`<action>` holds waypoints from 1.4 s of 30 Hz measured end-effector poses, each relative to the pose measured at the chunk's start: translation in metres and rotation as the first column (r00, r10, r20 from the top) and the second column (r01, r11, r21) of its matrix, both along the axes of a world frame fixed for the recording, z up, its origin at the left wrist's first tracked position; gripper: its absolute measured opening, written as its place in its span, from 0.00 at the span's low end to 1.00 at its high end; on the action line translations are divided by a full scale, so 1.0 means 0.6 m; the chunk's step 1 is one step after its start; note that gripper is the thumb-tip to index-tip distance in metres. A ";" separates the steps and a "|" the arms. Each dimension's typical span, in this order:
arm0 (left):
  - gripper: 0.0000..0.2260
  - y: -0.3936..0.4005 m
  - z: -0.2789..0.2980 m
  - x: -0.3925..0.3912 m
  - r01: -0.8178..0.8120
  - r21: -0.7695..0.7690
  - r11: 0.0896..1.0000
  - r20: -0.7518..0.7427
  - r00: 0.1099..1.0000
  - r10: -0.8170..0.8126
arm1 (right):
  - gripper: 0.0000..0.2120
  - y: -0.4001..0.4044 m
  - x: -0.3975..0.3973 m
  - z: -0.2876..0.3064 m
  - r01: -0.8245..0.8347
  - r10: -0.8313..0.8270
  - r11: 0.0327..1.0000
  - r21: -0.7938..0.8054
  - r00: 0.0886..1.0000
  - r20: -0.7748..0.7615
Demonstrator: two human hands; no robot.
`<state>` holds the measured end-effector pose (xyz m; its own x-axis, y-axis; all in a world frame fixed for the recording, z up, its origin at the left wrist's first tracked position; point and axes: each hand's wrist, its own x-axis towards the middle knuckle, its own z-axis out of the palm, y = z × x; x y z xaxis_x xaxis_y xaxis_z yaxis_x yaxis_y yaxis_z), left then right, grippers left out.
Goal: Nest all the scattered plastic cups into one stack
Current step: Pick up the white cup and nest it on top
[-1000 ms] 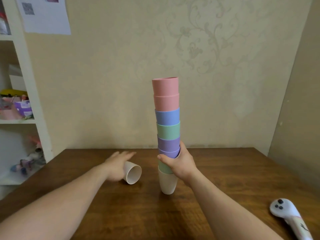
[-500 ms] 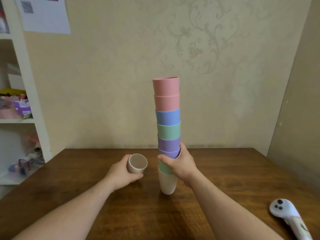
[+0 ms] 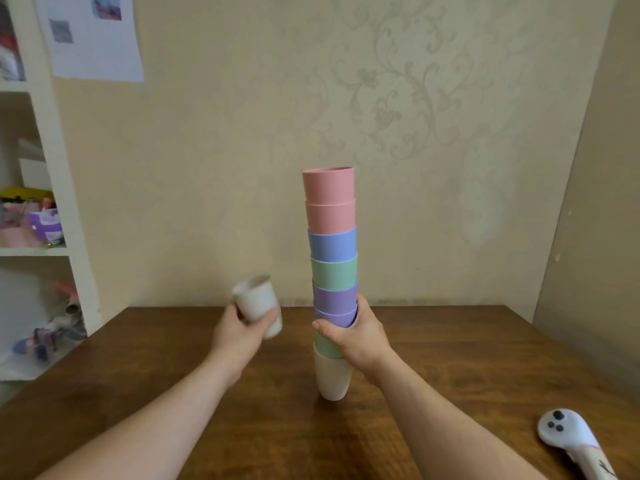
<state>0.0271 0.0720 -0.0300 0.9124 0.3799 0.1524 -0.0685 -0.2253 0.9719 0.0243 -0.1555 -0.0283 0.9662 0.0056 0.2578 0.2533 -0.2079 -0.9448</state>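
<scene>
Brown wood surface meets a beige wall. Right hand grips the cup stack; left hand holds a white cup up.

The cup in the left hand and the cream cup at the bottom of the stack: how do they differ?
The loose cup is lifted off the table, tilted and blurred; the bottom cup stands upright on the table. The loose cup is empty; the bottom cup carries the others. Both are pale cream.
</scene>
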 end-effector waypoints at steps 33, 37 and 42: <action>0.46 -0.174 0.363 -0.005 0.341 0.129 0.931 0.499 0.789 -0.359 | 0.35 0.003 -0.007 0.006 -0.004 0.004 1.000 -0.019 1.000 0.005; 0.37 -0.179 0.361 -0.006 0.297 0.113 0.948 0.552 0.775 -0.308 | 0.36 0.002 -0.006 0.004 0.000 0.000 1.000 -0.007 1.000 -0.007; 0.31 -0.174 0.352 -0.007 0.275 0.183 0.944 0.574 0.750 -0.330 | 0.35 0.003 -0.008 0.006 0.001 -0.001 1.000 -0.010 1.000 -0.008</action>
<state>0.0232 -0.0326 0.1811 0.6968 0.0605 0.7147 -0.6983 -0.1701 0.6953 0.0193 -0.1540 -0.0245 0.9681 0.0074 0.2503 0.2458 -0.2180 -0.9445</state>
